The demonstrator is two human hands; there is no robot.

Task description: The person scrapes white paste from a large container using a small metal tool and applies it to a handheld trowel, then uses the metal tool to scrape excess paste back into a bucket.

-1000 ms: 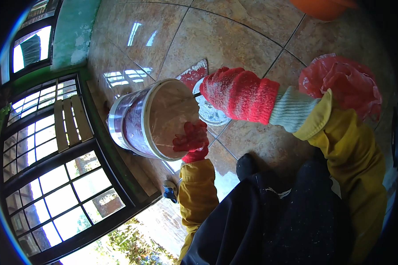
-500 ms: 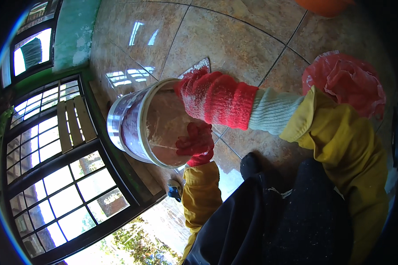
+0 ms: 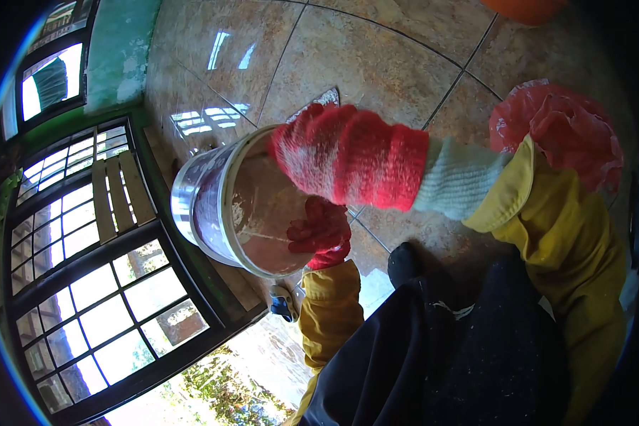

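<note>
A plastic bucket (image 3: 199,202) with purple bands is held tilted on its side, its opening toward the right and pale residue inside. My left hand (image 3: 319,241), in a red glove, grips the lower part of its rim. My right hand (image 3: 348,156), in a red knit glove dusted white, is closed at the upper part of the opening; what it holds is hidden behind the glove. Just beyond it a flat, white-crusted object (image 3: 326,96) lies on the floor, mostly covered by the glove.
A crumpled pink plastic bag (image 3: 561,135) lies right on the tiled floor (image 3: 376,50), below an orange container (image 3: 525,10). A blue shoe (image 3: 280,302) is near the threshold. Windows (image 3: 113,312), wooden slats (image 3: 124,195) and a green wall (image 3: 117,64) line the left side.
My right hand has moved left to the bucket's rim, covering the white container seen beside it earlier. The bucket and my left hand have shifted slightly downward and right.
</note>
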